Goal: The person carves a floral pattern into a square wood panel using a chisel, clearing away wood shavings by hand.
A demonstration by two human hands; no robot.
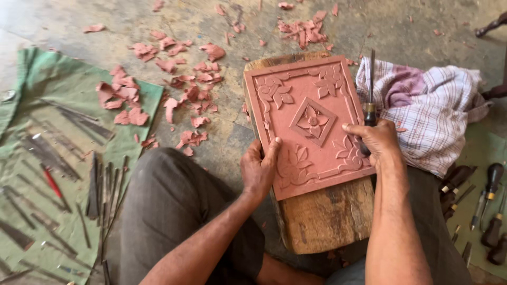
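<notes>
A reddish carved panel [309,100] with flower and leaf patterns and a central diamond lies on a thick wooden block [322,216] between my knees. My left hand [259,169] grips the panel's lower left edge, thumb on its face. My right hand [376,141] holds the panel's right edge and also clasps a chisel [371,89] with a dark handle, its metal blade pointing away from me.
Many metal carving tools [58,158] lie on a green cloth [68,84] at left. Reddish chips [174,89] are scattered over the concrete floor. A checked cloth [433,105] lies at right, with more wooden-handled tools [488,211] beside it.
</notes>
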